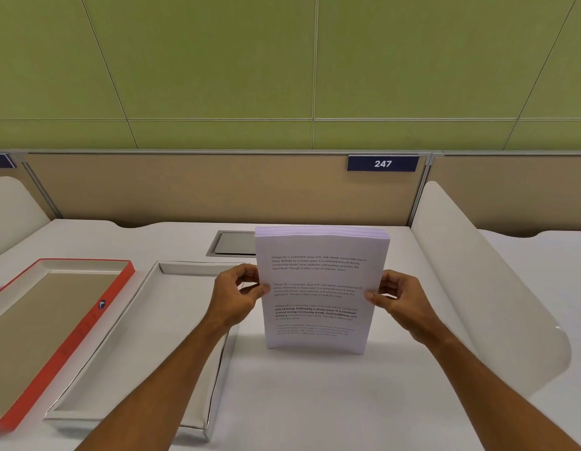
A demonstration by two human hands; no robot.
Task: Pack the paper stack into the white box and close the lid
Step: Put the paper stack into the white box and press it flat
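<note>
A thick stack of printed paper point(320, 281) stands upright on its short edge on the white desk point(315, 402), text facing me. My left hand point(234, 296) grips its left edge and my right hand point(398, 299) grips its right edge, thumbs in front. To the left lies the shallow white box point(133, 346), open and with nothing visible inside; my left forearm crosses over its right side. Further left lies the red-edged lid point(87, 320), upside down with its brown inside showing.
A grey cable hatch point(232, 244) is set into the desk behind the stack. White curved dividers rise at the right point(477, 288) and far left point(12, 206). A tan partition with a "247" label point(382, 163) closes off the back.
</note>
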